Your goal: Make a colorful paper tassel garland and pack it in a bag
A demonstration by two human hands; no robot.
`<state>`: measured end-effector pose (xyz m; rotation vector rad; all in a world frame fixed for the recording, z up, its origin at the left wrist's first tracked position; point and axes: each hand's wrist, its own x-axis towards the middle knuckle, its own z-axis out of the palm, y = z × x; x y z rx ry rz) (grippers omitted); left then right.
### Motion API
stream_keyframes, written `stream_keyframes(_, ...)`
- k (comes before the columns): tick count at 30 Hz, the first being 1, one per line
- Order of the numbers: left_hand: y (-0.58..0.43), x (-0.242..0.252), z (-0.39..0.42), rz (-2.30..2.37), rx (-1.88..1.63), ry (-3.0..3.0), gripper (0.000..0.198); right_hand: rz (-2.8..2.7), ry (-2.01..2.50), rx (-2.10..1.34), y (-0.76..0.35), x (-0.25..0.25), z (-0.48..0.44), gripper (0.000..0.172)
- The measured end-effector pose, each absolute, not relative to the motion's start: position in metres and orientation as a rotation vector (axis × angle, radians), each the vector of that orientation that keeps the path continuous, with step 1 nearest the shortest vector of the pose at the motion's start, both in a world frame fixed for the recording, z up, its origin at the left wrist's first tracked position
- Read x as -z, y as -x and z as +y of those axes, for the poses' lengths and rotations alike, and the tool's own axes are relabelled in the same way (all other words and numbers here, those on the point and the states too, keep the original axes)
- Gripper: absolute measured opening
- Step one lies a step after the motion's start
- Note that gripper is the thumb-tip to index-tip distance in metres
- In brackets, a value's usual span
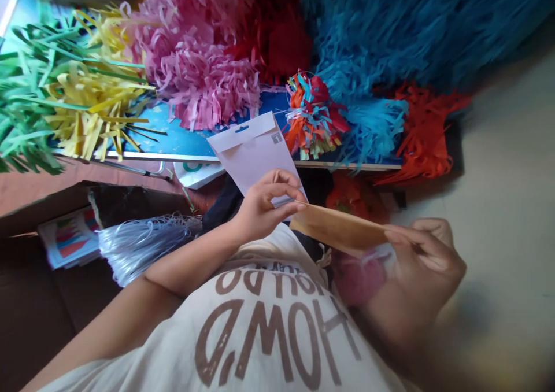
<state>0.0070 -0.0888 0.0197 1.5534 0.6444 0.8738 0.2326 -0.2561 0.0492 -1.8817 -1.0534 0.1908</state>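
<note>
Held flat and level between both grips, a kraft-paper strip [336,229], one end pinched firmly in the right hand [427,259], the other meeting the left hand [266,207], closed on a pale paper packet [254,152]; just beyond that grip, a multicoloured paper tassel [312,117] on a blue board [173,140].

A pale pink paper packet [254,161] stands tilted upward, with a folded white header, a slotted hang hole and a small grey label at its top corner. The left-hand grip [266,207] holds its lower edge. A tan kraft paper strip [338,228] lies nearly level, its far end pinched by the right-hand grip [427,259], its near end touching the packet.
</note>
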Motion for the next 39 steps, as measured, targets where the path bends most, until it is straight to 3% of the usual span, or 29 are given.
stream_keyframes(6,-0.013,-0.018,-0.097,0.631,-0.762,-1.209,0.035,-0.941,1.864,-0.43,-0.235,-0.033,-0.258,0.022)
stream_keyframes(12,-0.014,-0.019,-0.103,0.842,-0.876,-1.724,0.009,-1.507,1.96,-0.267,-0.229,-0.047,-0.225,0.025)
stream_keyframes(15,-0.016,-0.024,-0.106,0.72,-0.839,-1.854,0.01,-1.853,1.822,-0.255,-0.219,-0.061,-0.202,0.021)
stream_keyframes(17,-0.017,-0.027,-0.106,0.65,-0.802,-1.773,0.008,-1.951,1.711,-0.351,-0.215,-0.065,-0.191,0.014)
stream_keyframes(21,-0.016,-0.025,-0.103,0.66,-0.671,-1.339,0.023,-1.938,1.625,-0.537,-0.212,-0.064,-0.183,0.025)
stream_keyframes(27,-0.013,-0.018,-0.1,0.684,-0.612,-1.079,0.029,-1.847,1.61,-0.607,-0.212,-0.062,-0.183,0.024)
stream_keyframes(34,-0.014,-0.025,-0.097,0.531,-0.728,-1.617,0.029,-1.862,1.636,-0.591,-0.209,-0.063,-0.185,0.025)
stream_keyframes(39,-0.008,-0.025,-0.093,0.552,-0.802,-1.666,0.021,-1.943,1.661,-0.608,-0.219,-0.055,-0.195,0.032)
